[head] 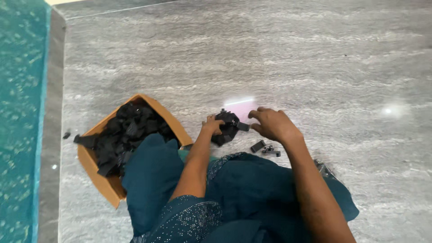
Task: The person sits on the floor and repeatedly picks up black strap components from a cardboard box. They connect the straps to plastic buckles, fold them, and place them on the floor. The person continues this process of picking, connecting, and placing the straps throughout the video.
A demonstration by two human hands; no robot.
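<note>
I sit on a grey floor and both hands work on a black bundle (228, 127) of cloth-like pieces in front of my knees. My left hand (212, 124) grips the bundle's left side. My right hand (271, 124) pinches a small black piece at the bundle's right edge, fingers curled. Two small black parts (265, 148) lie on the floor just below my right hand.
A brown cardboard box (98, 179) full of black pieces (126, 135) stands at my left, partly behind my teal-clad knee (150, 175). One black scrap (66, 134) lies left of the box. A teal strip (20, 121) borders the floor's left side.
</note>
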